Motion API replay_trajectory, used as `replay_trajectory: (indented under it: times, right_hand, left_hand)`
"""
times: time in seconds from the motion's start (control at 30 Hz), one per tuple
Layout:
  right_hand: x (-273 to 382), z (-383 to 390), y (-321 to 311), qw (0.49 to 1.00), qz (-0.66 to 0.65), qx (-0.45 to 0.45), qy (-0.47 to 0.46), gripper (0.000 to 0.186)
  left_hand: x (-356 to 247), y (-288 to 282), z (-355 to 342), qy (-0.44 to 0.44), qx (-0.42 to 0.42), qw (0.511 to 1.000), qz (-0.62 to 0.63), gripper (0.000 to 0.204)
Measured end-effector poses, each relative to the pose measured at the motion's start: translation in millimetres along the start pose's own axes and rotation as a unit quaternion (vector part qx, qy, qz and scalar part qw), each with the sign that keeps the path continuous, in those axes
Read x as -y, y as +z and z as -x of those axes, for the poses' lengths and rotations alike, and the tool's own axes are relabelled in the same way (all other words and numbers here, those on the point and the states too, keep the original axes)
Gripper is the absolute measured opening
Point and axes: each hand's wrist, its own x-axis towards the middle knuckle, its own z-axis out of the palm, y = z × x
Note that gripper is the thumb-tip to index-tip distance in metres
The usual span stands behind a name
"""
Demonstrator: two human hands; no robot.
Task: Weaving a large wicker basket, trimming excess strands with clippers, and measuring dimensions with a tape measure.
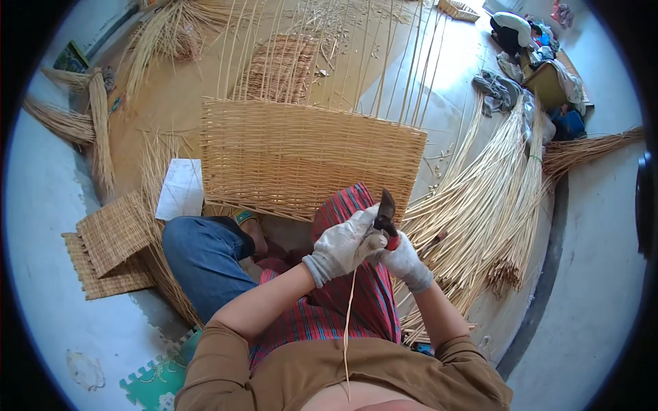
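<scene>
Both my hands wear pale work gloves with grey cuffs and are close together above my right knee. My right hand (pixel 406 262) is closed around the red handle of a pair of pruning shears (pixel 387 205), whose dark blades point up and away from me. My left hand (pixel 345 241) is closed beside the shears, its fingertips close to the dark metal. A thin wicker rod (pixel 349 312) runs from my left hand down to my chest; its upper end is hidden by the gloves. Just beyond lies a woven wicker panel (pixel 301 154), with long upright rods sticking out of its far edge.
Loose wicker rods (pixel 480 205) are heaped at the right, and more bundles (pixel 171 38) lie far left. Small woven mats (pixel 113 236) and a white paper (pixel 180 190) are at the left. Another woven piece (pixel 277 68) lies beyond the panel. Another person (pixel 514 31) bends over at far right.
</scene>
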Motion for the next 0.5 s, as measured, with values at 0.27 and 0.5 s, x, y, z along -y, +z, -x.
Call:
replay_trajectory:
  times: [0.27, 0.5]
  right_hand:
    - [-1, 12, 14, 0.999, -0.006, 0.031, -0.02, 0.028]
    - [16, -10, -42, 0.917, -0.351, -0.131, -0.138, 0.016]
  left_hand:
    - [21, 22, 0, 0.077, -0.109, 0.99, 0.045, 0.072]
    - [21, 1, 20, 0.035, -0.071, 0.993, 0.09, 0.03]
